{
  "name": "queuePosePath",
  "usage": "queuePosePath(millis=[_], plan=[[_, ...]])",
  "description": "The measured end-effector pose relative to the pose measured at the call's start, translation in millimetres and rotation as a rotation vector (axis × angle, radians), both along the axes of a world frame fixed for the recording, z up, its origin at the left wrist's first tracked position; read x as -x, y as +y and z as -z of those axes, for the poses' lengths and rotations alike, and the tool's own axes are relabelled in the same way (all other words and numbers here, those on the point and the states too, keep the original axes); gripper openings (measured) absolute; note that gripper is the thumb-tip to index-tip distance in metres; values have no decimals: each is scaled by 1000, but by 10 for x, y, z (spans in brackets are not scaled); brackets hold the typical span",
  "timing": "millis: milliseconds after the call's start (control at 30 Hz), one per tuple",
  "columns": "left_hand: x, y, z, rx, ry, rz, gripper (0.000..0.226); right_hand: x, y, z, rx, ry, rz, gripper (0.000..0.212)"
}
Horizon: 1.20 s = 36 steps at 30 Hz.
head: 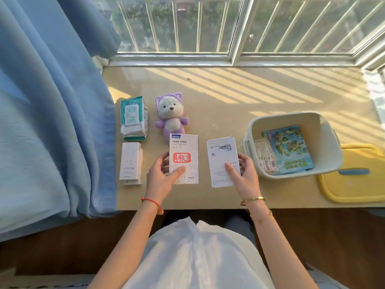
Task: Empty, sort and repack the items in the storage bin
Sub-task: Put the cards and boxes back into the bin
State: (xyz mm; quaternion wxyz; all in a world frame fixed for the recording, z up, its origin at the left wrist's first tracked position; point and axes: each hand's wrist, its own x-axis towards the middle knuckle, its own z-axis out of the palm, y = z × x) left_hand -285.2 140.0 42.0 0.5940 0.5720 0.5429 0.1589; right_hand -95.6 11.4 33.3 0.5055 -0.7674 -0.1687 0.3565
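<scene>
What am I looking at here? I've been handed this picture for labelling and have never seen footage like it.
There is no machine: a person wears a camera on the head, so this single view looks down past their white top at their own two bare hands. They stand at a pale table by a barred window. The left hand holds a white box with a red stamp; the right hand holds a white box with a barcode. Both boxes lie flat on the table. Further left lie a wet wipes pack, a stack of slim white boxes and a purple plush toy. To the right stands the storage bin, still holding a blue booklet and printed packets, beside its yellow lid.
</scene>
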Motion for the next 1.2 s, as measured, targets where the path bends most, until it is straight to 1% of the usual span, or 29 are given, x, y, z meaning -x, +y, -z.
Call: queuePosePath(millis=[167,333,433,567,633,867,1033,1200], plan=[[-780,-419,-104,-22,-26,-31,62,-760,-412,-123,6,-15,-33,42],[-1713,-939,-28,3,-74,-129,64,-1757,-838,-132,41,-68,-80,44],[-2244,-1210,37,23,-91,-173,63,-2322,-1030,-66,63,-89,-72,46],[-2808,-1412,210,44,-34,-161,63,-2916,-1131,109,135,-158,-53,48],[-3024,-1434,344,53,8,-170,65,-3131,-1119,246,173,-153,-49,49],[-3556,-1305,928,81,152,-183,62,-3496,-865,891,285,-63,-85,50],[-3766,-1180,1395,92,261,-167,63,-3545,-647,1429,329,-20,-98,49],[-3835,-1119,1796,101,317,-136,63,-3499,-514,1863,337,-18,-104,44]])
